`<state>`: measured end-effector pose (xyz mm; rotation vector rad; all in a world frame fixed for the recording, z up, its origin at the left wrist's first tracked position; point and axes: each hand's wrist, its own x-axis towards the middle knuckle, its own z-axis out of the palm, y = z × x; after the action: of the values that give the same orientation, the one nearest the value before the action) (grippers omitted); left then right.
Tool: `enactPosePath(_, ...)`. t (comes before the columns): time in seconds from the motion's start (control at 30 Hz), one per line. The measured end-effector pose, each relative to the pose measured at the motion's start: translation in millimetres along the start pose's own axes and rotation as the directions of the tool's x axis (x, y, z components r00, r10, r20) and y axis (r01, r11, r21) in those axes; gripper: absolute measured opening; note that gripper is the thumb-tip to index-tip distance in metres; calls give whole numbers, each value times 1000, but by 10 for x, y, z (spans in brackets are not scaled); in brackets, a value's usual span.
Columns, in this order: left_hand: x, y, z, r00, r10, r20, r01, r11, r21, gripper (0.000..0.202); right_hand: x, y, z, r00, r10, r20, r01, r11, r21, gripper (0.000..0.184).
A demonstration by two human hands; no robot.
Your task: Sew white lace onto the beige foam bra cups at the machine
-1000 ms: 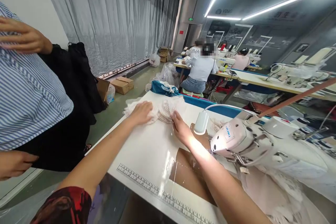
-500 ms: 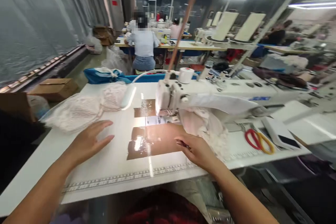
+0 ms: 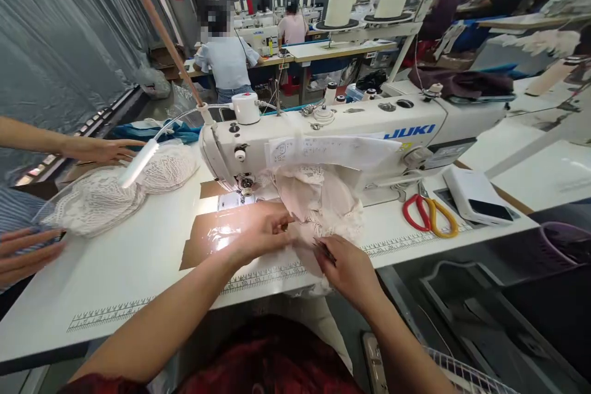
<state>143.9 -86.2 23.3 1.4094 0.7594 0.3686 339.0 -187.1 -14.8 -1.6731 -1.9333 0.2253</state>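
A pale pink lace garment piece (image 3: pixel 323 197) lies bunched beneath the arm of the white sewing machine (image 3: pixel 295 126) and hangs down over the table's front edge. My left hand (image 3: pixel 258 235) is closed at the garment's left side, thumb and fingers pinching its edge. Closed too, my right hand (image 3: pixel 346 266) is at the lower right of the fabric. A small dark metal tool (image 3: pixel 325 250) pokes out of its fingers; its exact kind is unclear. Brown tape (image 3: pixel 203 237) covers the table left of the needle, under the machine's light.
Another person's hands (image 3: pixel 99 149) reach in from the left beside stacked lace cups (image 3: pixel 101 200). Red-and-yellow-handled scissors (image 3: pixel 430 215) and a white box-shaped device (image 3: pixel 478 194) lie on the right. A printed ruler (image 3: pixel 263 279) runs along the front edge.
My left hand has moved right from the bare tabletop and closed on the garment. The view has turned right. Another person's hands have come in at left. My right hand still holds the tool.
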Motion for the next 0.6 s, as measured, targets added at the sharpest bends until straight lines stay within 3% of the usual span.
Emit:
enactPosePath(0.13,135,-21,182,991,-133,29,136,946,-295,48,-61,92,-48,987,-95,-130,118,976,185,14)
enactPosePath(0.27,-1,33,222,998,-57,-28,44,941,-334,34,-59,207,-131,985,-137,-107,162,945,283,26)
enactPosePath(0.47,-617,139,39,987,119,108,-71,926,-371,27,41,355,-200,1000,20,4,-20,952,305,39)
enactPosePath(0.53,-890,154,-67,981,183,59,-141,893,-427,30,47,385,-216,999,37,7,-37,949,312,41)
enactPosePath(0.6,-1151,165,-183,974,216,-71,-225,872,-434,36,34,387,-236,997,67,-44,-50,947,317,41)
